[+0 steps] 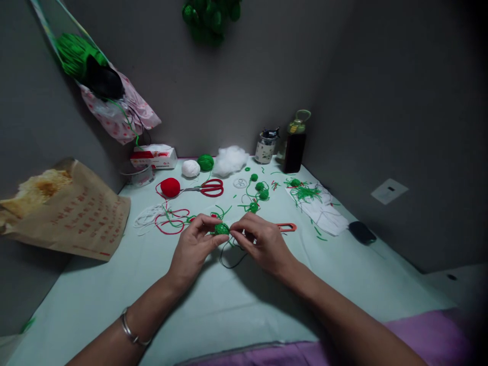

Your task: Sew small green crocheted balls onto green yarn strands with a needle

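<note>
**Green crocheted ball (221,229) between left hand (196,246) and right hand (263,239)**

Left grip: nearly closed, thumb below and fingers above, pinching the ball by its left side. Its right end is left exposed, presumably so the other hand can work there while this one steadies it.

Right grip: thumb and forefinger drawn together in a fine pinch at that exposed end; whatever lies between them is too small to tell. Dark thread (233,267) loops beneath, onto the bench (183,310).

Position: ball lies at the left fingertips, clear of the palm, just left of the right fingertips and above the bench; likely kept there for sight and fine control.

Surroundings: red-handled scissors (211,187), red yarn ball (170,187) and white fibre stuffing (231,161) sit beyond the hands, probably to leave the near working area free.
</note>
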Demonstrator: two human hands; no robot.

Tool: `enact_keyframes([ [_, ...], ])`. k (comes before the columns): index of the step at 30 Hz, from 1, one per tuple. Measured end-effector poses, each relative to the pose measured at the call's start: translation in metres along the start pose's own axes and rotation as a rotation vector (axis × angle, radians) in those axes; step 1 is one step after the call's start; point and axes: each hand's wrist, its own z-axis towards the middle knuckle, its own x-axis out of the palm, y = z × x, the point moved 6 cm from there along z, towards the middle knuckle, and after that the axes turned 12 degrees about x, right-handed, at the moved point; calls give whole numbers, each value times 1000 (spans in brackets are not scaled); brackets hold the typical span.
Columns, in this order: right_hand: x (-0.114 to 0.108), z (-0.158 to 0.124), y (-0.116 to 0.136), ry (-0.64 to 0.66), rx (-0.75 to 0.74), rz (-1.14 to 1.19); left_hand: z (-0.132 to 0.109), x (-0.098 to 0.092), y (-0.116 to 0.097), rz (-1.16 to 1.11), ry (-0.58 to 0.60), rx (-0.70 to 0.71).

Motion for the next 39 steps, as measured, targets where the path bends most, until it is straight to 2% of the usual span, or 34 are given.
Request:
enact_keyframes([
  [7,6,2,-2,50,6,-44,-3,5,4,62,66,-24],
  [10,5,5,-4,48,92,81,-2,5,7,27,110,-42],
  [16,4,7,-14,176,313,383,-1,7,7,-120,157,-161],
  [20,-4,8,-18,163,372,493,0,8,4,-225,151,-196],
  [23,-2,7,-18,211,372,497,3,4,4,-202,130,-170],
  [28,11,3,-14,276,316,369,4,1,3,-70,141,-86],
  [33,19,-1,-15,393,376,510,2,3,-8,147,194,97],
  [35,17,1,-17,453,388,542,2,3,-6,164,206,92],
  [37,3,10,-30,376,412,597,3,2,1,90,213,-6],
  [39,-21,21,-57,104,497,769,4,0,7,-39,210,-119],
])
